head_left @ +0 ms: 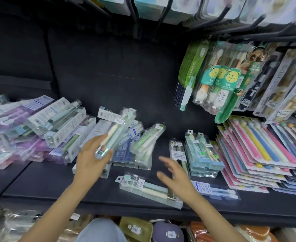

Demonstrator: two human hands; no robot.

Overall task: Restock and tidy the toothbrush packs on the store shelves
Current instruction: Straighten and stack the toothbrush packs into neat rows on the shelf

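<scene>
A: Left hand (pixel 89 157)?
B: Fingers clamped round a clear plastic toothbrush pack (pixel 114 132), raised above the dark shelf (pixel 44 180)
A: Right hand (pixel 176 175)?
B: Fingers spread, hovering over a flat clear pack (pixel 149 190)

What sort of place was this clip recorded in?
Most likely a shop's toothbrush aisle: price-stickered toothbrush packs stacked on a dark shelf, and more packs hanging from hooks above.

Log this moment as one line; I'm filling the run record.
left hand: holds clear toothbrush pack | right hand: open above flat pack | shelf: untidy
</scene>
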